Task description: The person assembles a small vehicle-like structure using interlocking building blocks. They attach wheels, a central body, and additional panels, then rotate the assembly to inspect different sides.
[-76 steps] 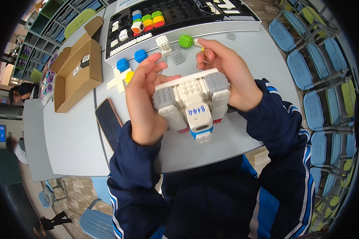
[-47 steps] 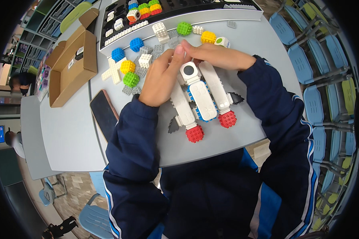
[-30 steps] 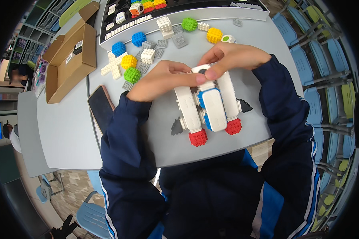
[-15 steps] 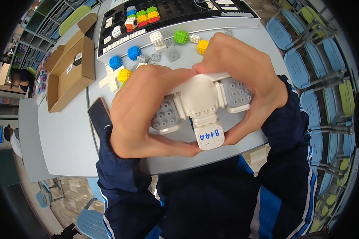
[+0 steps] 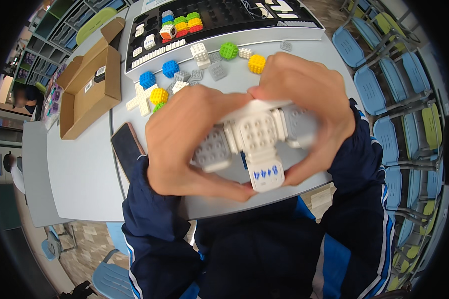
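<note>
Both of my hands curl around a white and grey assembly of studded building blocks above the table's near part. My left hand grips it from the left, its thumb against a white end block with blue handwriting. My right hand closes round the other side, fingertips meeting the left hand's at the top and its thumb at the end block. A grey studded piece sits on the assembly's left, and another grey piece, blurred, on its right. Something small and blue shows behind it.
Beyond my hands lie blue, yellow and green studded blocks, grey plates and a cream cross piece. A black-lined kit tray stands behind. To the left are a phone and an open cardboard box.
The assembly's centre showed a smooth round white face; now a studded face shows there. Both hands keep their grip and have shifted slightly, with some blur.
</note>
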Motion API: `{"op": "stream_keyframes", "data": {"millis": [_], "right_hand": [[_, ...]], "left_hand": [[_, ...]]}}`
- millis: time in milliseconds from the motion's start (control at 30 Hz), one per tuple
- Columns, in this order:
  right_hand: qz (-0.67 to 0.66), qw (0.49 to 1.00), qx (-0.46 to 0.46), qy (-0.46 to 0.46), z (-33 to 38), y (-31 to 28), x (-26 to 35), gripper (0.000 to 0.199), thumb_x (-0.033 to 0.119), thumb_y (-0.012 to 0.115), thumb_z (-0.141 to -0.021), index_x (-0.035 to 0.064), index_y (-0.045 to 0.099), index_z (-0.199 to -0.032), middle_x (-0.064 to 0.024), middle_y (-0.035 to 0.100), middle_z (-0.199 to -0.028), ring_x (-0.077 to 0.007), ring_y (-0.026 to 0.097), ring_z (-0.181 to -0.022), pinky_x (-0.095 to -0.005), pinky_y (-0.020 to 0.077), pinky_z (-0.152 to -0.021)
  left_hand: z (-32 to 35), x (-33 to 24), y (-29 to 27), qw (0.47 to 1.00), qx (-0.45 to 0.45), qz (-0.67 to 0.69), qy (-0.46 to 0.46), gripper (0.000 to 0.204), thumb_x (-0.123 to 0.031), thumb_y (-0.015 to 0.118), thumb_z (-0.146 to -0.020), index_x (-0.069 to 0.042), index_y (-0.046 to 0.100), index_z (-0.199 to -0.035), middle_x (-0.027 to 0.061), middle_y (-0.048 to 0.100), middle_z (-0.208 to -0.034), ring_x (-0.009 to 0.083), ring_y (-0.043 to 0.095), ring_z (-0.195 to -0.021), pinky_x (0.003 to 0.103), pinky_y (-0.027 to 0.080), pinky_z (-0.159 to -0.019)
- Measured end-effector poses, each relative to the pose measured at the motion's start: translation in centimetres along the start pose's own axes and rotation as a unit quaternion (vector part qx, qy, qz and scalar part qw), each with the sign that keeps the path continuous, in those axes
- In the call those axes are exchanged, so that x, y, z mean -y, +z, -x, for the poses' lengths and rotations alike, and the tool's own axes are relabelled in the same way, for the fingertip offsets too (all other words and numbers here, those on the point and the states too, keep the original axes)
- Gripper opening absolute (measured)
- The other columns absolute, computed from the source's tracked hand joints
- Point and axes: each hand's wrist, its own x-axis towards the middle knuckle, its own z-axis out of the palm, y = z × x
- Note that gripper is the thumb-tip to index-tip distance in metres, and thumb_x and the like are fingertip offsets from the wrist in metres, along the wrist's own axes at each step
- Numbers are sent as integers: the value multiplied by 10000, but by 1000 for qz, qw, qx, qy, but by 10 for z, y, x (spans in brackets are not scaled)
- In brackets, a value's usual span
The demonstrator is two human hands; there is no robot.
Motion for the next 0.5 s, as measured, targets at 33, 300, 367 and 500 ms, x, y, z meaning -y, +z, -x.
{"op": "stream_keyframes", "data": {"millis": [33,300,367,500], "right_hand": [[7,1000,15,15,-2,-3,-1,694,299,899,-447,-70,618,-963,-135,569,-778,-237,545,-636,-298,403,-568],[-152,914,151,344,10,3,-30,555,392,868,-573,-10,668,-899,-55,626,-783,-124,581,-715,-254,446,-653],[-182,909,145,346,17,11,-44,511,460,830,-659,-8,684,-806,-35,592,-671,-117,536,-627,-256,399,-571],[-178,877,221,389,27,15,-67,567,442,825,-683,7,684,-1018,-69,668,-904,-149,613,-847,-269,468,-780]], "left_hand": [[-2,0,-2,999,14,8,-32,729,-241,878,-408,13,645,-1051,131,631,-851,273,604,-734,322,471,-656],[1,32,9,921,81,207,-320,598,-281,891,-559,44,671,-1010,98,693,-891,133,640,-812,262,495,-795],[3,39,11,916,97,206,-330,515,-287,863,-649,49,691,-999,95,692,-882,136,635,-806,261,484,-794],[10,60,18,899,125,206,-365,507,-363,811,-729,53,705,-998,104,692,-875,133,626,-797,255,469,-786]]}}
